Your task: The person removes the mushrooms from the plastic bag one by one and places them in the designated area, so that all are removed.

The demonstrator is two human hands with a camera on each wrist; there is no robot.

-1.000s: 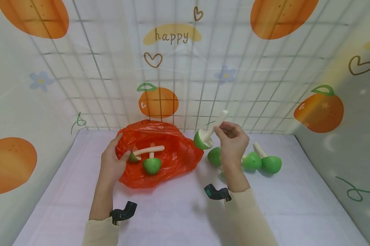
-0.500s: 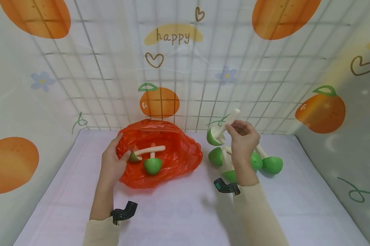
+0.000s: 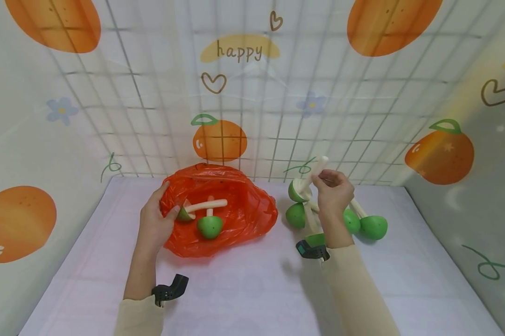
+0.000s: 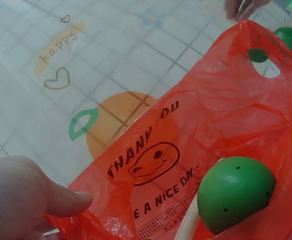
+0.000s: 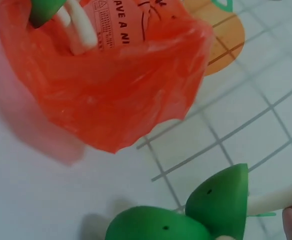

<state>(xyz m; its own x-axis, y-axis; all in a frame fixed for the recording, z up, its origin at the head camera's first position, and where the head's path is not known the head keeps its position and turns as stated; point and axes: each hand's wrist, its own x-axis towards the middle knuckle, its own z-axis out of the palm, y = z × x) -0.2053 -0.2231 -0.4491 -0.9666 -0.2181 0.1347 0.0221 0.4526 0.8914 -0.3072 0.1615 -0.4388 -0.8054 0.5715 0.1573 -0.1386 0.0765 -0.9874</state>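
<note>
My left hand [image 3: 157, 223] grips the left edge of a red plastic bag [image 3: 244, 219], which lies with its mouth towards me. Two green-capped mushrooms with pale stems lie in the bag, one [image 3: 210, 227] cap towards me, the other [image 3: 186, 214] beside my left thumb. My right hand [image 3: 335, 193] pinches the pale stem of another mushroom [image 3: 298, 190], its green cap pointing down-left, just above a green cap [image 3: 296, 215] on the table. In the right wrist view the held cap [image 5: 221, 200] overlaps a second cap [image 5: 156, 225].
Right of the bag, several green-capped mushrooms lie on the pale table [image 3: 235, 294], including one at the far right [image 3: 374, 227], some partly hidden by my right hand. A printed sheet over a wire grid [image 3: 252, 102] stands behind.
My right hand has moved right, away from the bag, with the mushroom pinched in it, then slightly down over the other mushrooms. My left hand stays on the bag.
</note>
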